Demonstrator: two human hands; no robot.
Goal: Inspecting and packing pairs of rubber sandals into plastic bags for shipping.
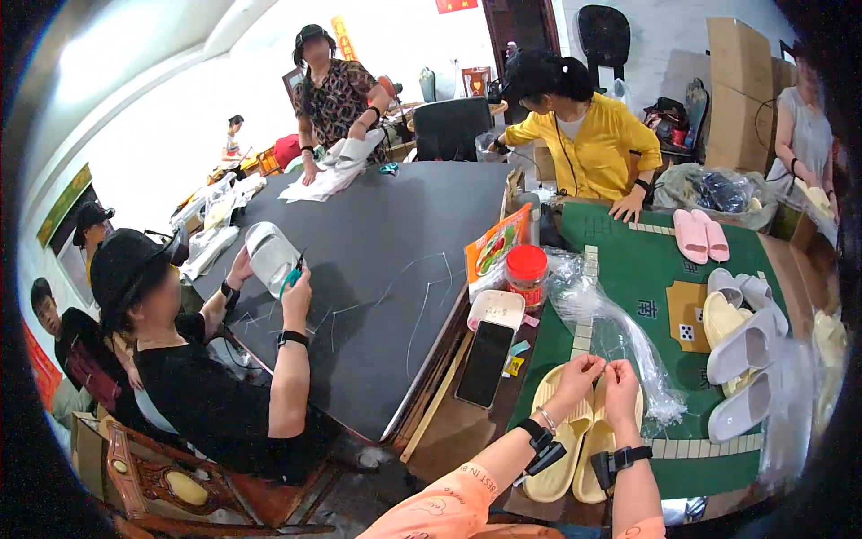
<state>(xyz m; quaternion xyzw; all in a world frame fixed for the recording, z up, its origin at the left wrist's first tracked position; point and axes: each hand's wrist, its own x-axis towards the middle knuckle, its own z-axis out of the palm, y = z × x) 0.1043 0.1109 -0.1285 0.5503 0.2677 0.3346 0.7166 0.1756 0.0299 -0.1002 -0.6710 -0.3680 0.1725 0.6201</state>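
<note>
My left hand point(575, 384) and my right hand point(620, 388) meet fingertip to fingertip above a pair of pale yellow slippers. Both hands are closed in a pinch; whatever lies between the fingers is too small to make out. Below them, the left slipper point(549, 463) and the right slipper point(590, 467) lie side by side, toes away from me, partly covered by my hands and forearms. Just beyond and to the right, a bundle of clear thin plastic strands point(620, 334) spreads over the green table top point(615, 234).
Left of my hands are a black phone point(485, 364), a pale container point(496, 310) and a red-lidded jar point(527, 267). Grey slippers point(742, 349) and pink slippers point(692, 237) lie rightward. Across the dark table point(386, 234), a person holds scissors point(292, 277); others work farther off.
</note>
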